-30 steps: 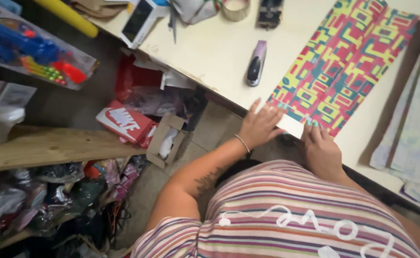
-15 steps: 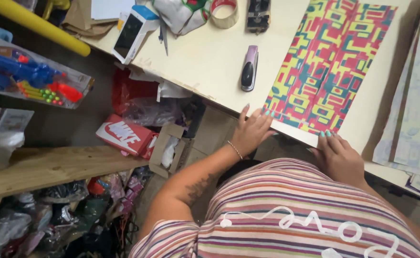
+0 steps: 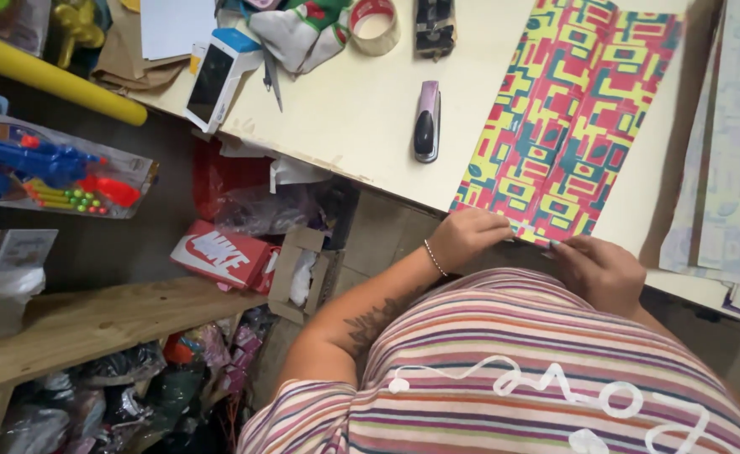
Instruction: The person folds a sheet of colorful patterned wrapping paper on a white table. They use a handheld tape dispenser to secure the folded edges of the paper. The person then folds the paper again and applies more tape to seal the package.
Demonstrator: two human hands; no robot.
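A long folded sheet of patterned wrapping paper [image 3: 563, 118], red, yellow and teal, lies on the cream table [image 3: 362, 109] with its near end at the table's front edge. My left hand [image 3: 468, 236] pinches the near left corner of that end, fingers curled. My right hand [image 3: 599, 271] grips the near right part of the same edge. Both hands are at the table's front edge, just in front of my striped shirt.
A purple stapler [image 3: 425, 120] lies left of the paper. Farther back are a tape roll [image 3: 375, 23], a black dispenser [image 3: 434, 25], scissors [image 3: 272, 74] and a card reader [image 3: 214, 76]. Pale paper sheets [image 3: 736, 160] lie on the right. A red shoebox [image 3: 223, 254], toy blaster pack [image 3: 50, 172] and wooden shelf [image 3: 92, 315] are lower left.
My hands went from lying flat on the paper's near end to curling and gripping its edge at the table front. The view shifted slightly.
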